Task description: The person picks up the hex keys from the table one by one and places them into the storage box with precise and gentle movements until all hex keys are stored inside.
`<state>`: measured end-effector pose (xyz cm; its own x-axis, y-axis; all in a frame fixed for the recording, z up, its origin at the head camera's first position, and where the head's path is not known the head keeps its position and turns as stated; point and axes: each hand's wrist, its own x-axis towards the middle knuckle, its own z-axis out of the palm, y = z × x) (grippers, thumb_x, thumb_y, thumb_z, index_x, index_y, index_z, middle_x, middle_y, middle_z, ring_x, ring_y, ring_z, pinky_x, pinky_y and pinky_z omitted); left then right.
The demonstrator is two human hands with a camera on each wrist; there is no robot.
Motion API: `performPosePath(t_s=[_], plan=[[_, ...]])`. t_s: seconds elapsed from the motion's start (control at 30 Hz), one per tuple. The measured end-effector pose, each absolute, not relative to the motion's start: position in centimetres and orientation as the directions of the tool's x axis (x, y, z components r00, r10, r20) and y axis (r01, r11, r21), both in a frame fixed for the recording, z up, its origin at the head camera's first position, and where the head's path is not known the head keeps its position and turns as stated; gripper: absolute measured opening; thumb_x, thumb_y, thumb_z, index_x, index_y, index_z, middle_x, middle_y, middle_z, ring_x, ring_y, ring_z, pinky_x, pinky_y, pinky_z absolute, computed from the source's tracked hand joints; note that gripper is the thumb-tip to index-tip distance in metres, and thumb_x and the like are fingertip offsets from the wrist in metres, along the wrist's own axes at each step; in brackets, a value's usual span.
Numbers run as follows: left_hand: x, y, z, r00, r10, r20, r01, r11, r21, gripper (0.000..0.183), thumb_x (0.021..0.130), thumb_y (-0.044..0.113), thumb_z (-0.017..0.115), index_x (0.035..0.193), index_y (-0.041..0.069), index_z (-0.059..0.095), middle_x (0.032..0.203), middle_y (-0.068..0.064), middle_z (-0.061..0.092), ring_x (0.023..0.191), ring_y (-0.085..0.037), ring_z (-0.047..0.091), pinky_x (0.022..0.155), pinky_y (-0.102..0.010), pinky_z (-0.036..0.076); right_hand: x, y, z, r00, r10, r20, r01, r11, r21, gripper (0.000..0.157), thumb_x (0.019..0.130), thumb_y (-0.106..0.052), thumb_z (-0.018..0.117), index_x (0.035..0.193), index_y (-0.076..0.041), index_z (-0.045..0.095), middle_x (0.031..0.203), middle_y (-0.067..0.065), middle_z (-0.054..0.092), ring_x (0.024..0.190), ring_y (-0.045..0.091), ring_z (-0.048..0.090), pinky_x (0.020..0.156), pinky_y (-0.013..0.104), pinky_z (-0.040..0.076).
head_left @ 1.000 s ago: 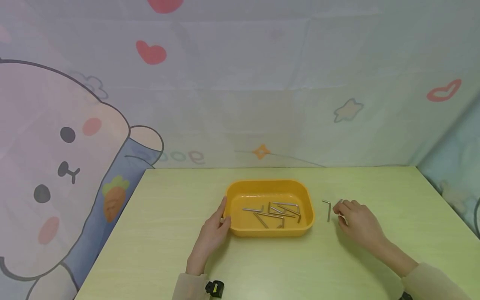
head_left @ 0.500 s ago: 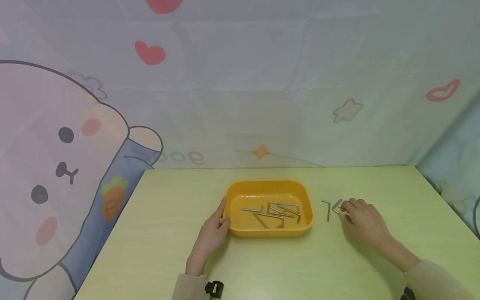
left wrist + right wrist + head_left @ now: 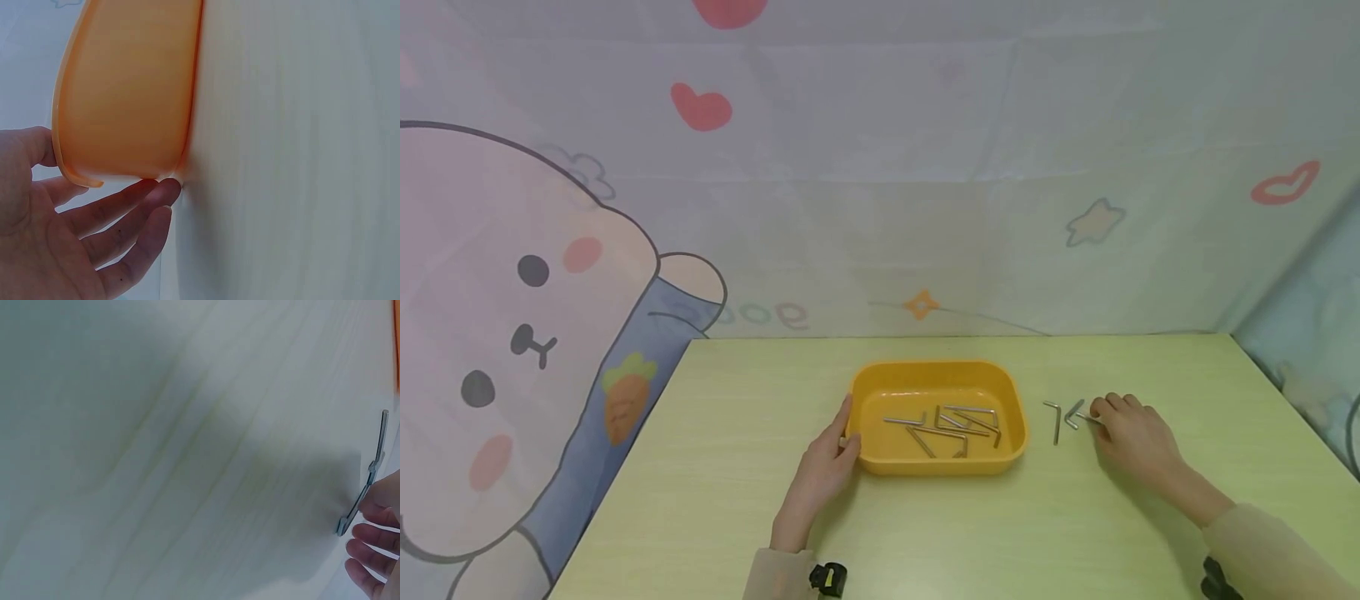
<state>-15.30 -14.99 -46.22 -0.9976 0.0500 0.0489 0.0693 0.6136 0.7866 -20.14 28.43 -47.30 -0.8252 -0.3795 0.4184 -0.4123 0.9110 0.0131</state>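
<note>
The yellow tray (image 3: pixel 940 467) stands mid-table with several L-shaped hex keys (image 3: pixel 970 409) in it. My left hand (image 3: pixel 818 472) grips its left end; in the left wrist view the thumb is at the rim of the tray (image 3: pixel 125 87) and the fingers lie against the outer wall. To the tray's right, my right hand (image 3: pixel 1138 437) pinches a hex key (image 3: pixel 1088 417) low over the table, its arm pointing left out of the fingertips. Two more hex keys lie close by: one bent key (image 3: pixel 1057 425) nearer the tray, and another (image 3: pixel 1074 409) beside the fingers.
A pale wood-grain table (image 3: pixel 955 533) fills the front. Behind it hangs a printed cloth (image 3: pixel 880 217) with hearts and a cartoon bear, reaching down to the table's back edge. Another patterned cloth (image 3: pixel 1307 333) hangs at the right side.
My right hand has moved slightly right, uncovering the bent hex key beside it and drawing one hex key along in its fingertips. The left hand and the tray have stayed put.
</note>
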Motion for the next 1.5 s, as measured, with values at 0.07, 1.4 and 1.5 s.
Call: performPosePath(t_s=[0.07, 1.4, 1.5], plan=[[-15.3, -15.0, -46.2, -0.998, 0.051, 0.047, 0.068, 0.612, 0.788, 0.058, 0.099, 0.021, 0.047, 0.153, 0.019, 0.025, 0.138, -0.014, 0.054, 0.077, -0.015, 0.050, 0.076, -0.033, 0.043, -20.4, 28.6, -47.6, -0.820, -0.390, 0.420, -0.418, 0.908, 0.027, 0.015, 0.074, -0.002, 0.071, 0.087, -0.004, 0.062, 0.075, 0.004, 0.056, 0.064, 0.020, 0.046, 0.050, 0.027, 0.032], [-15.3, -15.0, -46.4, -0.998, 0.047, 0.044, 0.064, 0.606, 0.793, 0.058, 0.099, 0.023, 0.047, 0.154, 0.021, 0.025, 0.146, -0.012, 0.048, 0.082, -0.015, 0.052, 0.079, -0.033, 0.044, -20.8, 28.3, -48.5, -0.755, -0.483, 0.444, -0.437, 0.875, 0.210, 0.018, 0.071, -0.001, 0.070, 0.086, 0.004, 0.062, 0.074, 0.010, 0.053, 0.061, 0.023, 0.046, 0.050, 0.032, 0.035], [-15.3, -15.0, -46.3, -0.998, 0.045, 0.041, 0.060, 0.602, 0.796, 0.059, 0.099, 0.023, 0.047, 0.154, 0.022, 0.025, 0.145, -0.011, 0.048, 0.081, -0.015, 0.051, 0.079, -0.033, 0.043, -20.8, 28.4, -48.5, -0.721, -0.485, 0.495, -0.456, 0.870, 0.188, 0.019, 0.068, 0.002, 0.069, 0.085, 0.003, 0.062, 0.073, 0.010, 0.052, 0.060, 0.022, 0.044, 0.048, 0.029, 0.032]])
